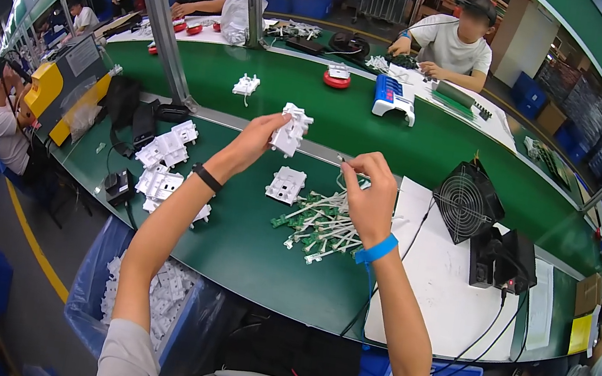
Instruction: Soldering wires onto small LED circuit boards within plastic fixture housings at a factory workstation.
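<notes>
I had one white plastic part (290, 132) clamped in the fingers of my left hand (252, 140), raised off the green desk (229, 255). On my right hand (371, 198), thumb and forefinger were together on one small piece (342, 158), too tiny to identify. Between my forearms, a single white housing (286, 185) lay beside one heap of leads (327, 223); leftward, I couldn't count the overlapping white pieces (165, 148). One black fan (467, 205) stood right.

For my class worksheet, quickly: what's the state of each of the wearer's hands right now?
Left hand: closed, holding a white plastic part.
Right hand: fingers closed, pinching a small piece, too tiny to identify.
</notes>
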A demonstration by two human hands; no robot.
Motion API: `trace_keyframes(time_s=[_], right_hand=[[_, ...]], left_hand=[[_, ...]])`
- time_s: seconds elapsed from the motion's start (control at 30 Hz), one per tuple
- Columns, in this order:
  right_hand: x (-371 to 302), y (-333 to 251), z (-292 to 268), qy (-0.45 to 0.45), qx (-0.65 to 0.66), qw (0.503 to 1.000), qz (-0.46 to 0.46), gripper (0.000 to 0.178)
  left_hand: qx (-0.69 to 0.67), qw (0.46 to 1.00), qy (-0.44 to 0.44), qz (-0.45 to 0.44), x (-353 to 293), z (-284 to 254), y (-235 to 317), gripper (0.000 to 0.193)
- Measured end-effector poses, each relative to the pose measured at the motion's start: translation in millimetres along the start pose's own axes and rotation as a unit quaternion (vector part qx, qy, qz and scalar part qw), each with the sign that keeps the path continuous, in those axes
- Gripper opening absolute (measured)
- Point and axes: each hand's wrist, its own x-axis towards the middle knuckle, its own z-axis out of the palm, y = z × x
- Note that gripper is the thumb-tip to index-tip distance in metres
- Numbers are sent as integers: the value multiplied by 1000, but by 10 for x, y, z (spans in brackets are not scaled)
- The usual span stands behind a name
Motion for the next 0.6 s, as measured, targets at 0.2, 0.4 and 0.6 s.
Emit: trace_keyframes(time_s=[0.2, 0.4, 0.6], right_hand=[[57, 49, -72, -5, -6, 1000, 6, 12], [27, 77, -151, -87, 10, 992, 87, 16], [26, 119, -217, -213, 28, 970, 117, 16]], left_hand=[[79, 995, -53, -21, -187, 499, 71, 44], [210, 974, -81, 11, -276, 635, 67, 35], [298, 947, -116, 40, -435, 777, 173, 35]])
